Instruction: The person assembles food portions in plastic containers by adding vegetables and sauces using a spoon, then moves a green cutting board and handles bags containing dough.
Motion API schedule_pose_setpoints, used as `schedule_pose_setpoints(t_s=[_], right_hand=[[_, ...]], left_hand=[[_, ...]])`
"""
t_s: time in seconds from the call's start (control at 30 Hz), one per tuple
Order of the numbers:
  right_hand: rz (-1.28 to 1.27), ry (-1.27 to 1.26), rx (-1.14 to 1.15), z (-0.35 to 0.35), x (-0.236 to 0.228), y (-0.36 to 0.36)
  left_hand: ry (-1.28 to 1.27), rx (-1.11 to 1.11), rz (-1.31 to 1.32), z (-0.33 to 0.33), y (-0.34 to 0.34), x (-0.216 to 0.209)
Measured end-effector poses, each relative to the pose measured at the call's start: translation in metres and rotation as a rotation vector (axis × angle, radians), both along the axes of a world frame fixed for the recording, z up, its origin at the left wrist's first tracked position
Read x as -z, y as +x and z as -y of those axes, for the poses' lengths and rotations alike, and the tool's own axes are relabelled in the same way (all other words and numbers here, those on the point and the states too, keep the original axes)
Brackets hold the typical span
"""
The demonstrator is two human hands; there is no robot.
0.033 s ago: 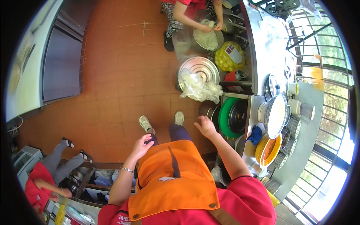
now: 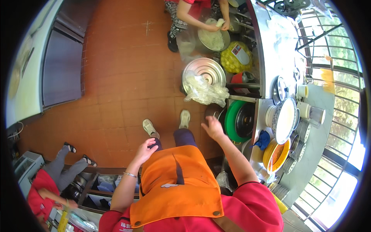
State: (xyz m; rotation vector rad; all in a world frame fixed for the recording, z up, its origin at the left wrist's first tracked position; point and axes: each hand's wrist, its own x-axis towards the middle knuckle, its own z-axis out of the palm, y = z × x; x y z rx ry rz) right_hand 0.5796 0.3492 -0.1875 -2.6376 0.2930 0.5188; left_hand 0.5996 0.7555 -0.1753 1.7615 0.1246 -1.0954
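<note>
My left hand [image 2: 144, 151] hangs beside the orange apron [image 2: 179, 170], its fingers loosely spread and nothing in them. Farther right, my right hand [image 2: 213, 128] is held out with its fingers apart, also holding nothing. Closest to it are a dark pot [image 2: 215, 112], partly covered by that hand, and a green basin [image 2: 230, 121] on the shelf to the right. A round black lid [image 2: 245, 120] stands against the green basin. Whether my right fingers touch the pot cannot be made out.
A metal-lidded container [image 2: 201, 65] bearing crumpled plastic [image 2: 205, 89] stands ahead on the tiles. Beyond it, a co-worker handles pale food over a bowl [image 2: 212, 40]. The right counter holds a patterned basin [image 2: 285, 120] and yellow bowl [image 2: 279, 154]. Another person [image 2: 44, 193] is lower left.
Very little differs. My right hand has shifted slightly forward. The far co-worker's hands and the lower-left person's arm have moved a little.
</note>
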Motion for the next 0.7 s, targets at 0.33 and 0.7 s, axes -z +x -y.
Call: schedule_pose_setpoints(t_s=[0.33, 0.7], right_hand=[[-0.317, -0.401, 0.023, 0.143, 0.114, 0.110], [-0.226, 0.896, 0.899, 0.135, 0.236, 0.099]], left_hand=[[0.247, 0.550, 0.755, 0.237, 0.134, 0.061], [0.098, 0.177, -0.148, 0.368, 0.207, 0.222]])
